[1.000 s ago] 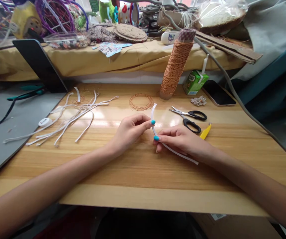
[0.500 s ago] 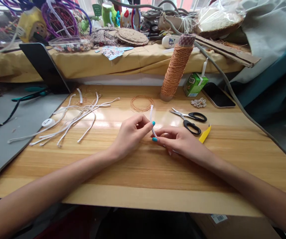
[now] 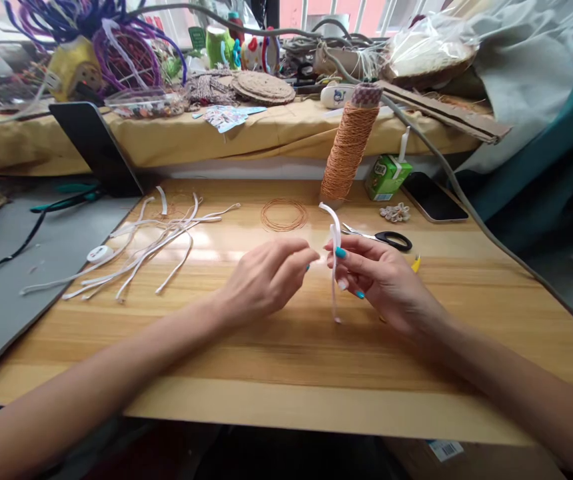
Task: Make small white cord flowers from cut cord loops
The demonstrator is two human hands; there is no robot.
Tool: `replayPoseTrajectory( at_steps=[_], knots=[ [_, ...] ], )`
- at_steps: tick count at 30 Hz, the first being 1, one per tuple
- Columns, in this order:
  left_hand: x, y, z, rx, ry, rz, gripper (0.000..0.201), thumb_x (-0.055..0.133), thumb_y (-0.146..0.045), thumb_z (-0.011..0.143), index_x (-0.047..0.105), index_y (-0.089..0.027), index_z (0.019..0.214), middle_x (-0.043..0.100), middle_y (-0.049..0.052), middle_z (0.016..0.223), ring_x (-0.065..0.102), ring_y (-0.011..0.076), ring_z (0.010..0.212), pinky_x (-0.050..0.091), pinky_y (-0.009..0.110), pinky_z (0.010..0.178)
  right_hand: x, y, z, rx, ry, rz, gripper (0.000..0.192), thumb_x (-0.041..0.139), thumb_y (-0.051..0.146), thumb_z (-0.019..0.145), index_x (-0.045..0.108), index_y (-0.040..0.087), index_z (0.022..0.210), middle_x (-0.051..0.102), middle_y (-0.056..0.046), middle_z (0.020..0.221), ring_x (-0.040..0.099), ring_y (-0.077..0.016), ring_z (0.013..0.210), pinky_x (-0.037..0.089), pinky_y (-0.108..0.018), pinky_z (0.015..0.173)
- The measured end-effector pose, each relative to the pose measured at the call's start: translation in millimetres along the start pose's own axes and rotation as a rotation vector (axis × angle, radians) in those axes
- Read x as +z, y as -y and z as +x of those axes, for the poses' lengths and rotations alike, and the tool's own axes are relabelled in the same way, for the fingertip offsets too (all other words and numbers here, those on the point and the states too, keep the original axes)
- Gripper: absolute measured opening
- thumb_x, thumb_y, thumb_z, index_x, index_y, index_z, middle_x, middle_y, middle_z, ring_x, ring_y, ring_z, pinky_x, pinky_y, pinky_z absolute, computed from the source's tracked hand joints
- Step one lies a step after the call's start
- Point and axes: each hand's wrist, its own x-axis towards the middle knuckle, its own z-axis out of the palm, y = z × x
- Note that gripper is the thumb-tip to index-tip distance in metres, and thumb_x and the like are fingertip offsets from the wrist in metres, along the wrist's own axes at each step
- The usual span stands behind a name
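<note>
Over the middle of the wooden table (image 3: pixel 286 373), my right hand (image 3: pixel 384 280) pinches a white flat strip (image 3: pixel 335 233) that stands upright and curls over at the top, its lower end hanging near the tabletop. My left hand (image 3: pixel 266 277) is just left of it, fingertips together and close to the strip; whether they touch it I cannot tell. Both hands have turquoise nails.
A pile of white strips (image 3: pixel 151 240) and a small white disc (image 3: pixel 99 254) lie at the left. Behind the hands are a copper wire coil (image 3: pixel 284 215), an orange cord spool (image 3: pixel 349 143), scissors (image 3: pixel 386 238), a green juice box (image 3: pixel 386 175), a phone (image 3: pixel 434 198). A cluttered shelf stands behind.
My right hand has lifted and turned the strip from lying slanted to standing upright. My left hand has let its pinch slip toward the strip's side. The camera tilted slightly.
</note>
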Motion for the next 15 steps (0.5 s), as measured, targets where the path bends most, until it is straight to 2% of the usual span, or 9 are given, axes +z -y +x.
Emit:
replayPoseTrajectory(
  at_steps=[2,5,10,15],
  knots=[
    [-3.3,0.1,-2.3,0.189,-0.008,0.099,0.031,0.052,-0.013,0.076,0.045,-0.016,0.106,0.057,0.008,0.097,0.054,0.0158,0.084,0.044,0.028,0.069,1.2,-0.5,-1.0,0.008,0.007,0.046,0.017,0.066,0.029,0.064,0.062,0.019,0.077,0.057,0.002,0.069,0.047,-0.0043,0.050,0.032,-0.020,0.046],
    [-7.2,-2.1,-3.7,0.285,0.032,0.121,0.029,0.053,-0.018,0.077,0.048,-0.021,0.105,0.059,0.006,0.101,0.054,0.0168,0.089,0.043,0.030,0.072,1.9,-4.4,-0.7,0.043,0.028,0.095,0.015,0.068,0.028,0.062,0.064,0.019,0.074,0.058,0.003,0.068,0.046,-0.0037,0.049,0.032,-0.019,0.046],
    [-10.2,-3.1,-3.4,0.286,0.025,0.155,0.026,0.053,-0.017,0.077,0.053,-0.024,0.102,0.062,0.004,0.103,0.056,0.0159,0.085,0.042,0.030,0.071,0.2,-11.2,2.1,0.116,0.084,0.152,0.016,0.071,0.025,0.059,0.066,0.019,0.074,0.058,0.004,0.068,0.044,-0.0016,0.045,0.033,-0.018,0.045],
    [-10.8,-2.0,-3.9,0.240,0.063,-0.048,0.029,0.049,-0.014,0.079,0.053,-0.024,0.106,0.064,0.004,0.101,0.057,0.0156,0.086,0.043,0.029,0.071,0.0,-12.8,2.2,0.124,0.071,0.137,0.020,0.071,0.026,0.058,0.066,0.018,0.075,0.058,0.003,0.066,0.044,-0.0021,0.045,0.033,-0.018,0.045]
  ],
)
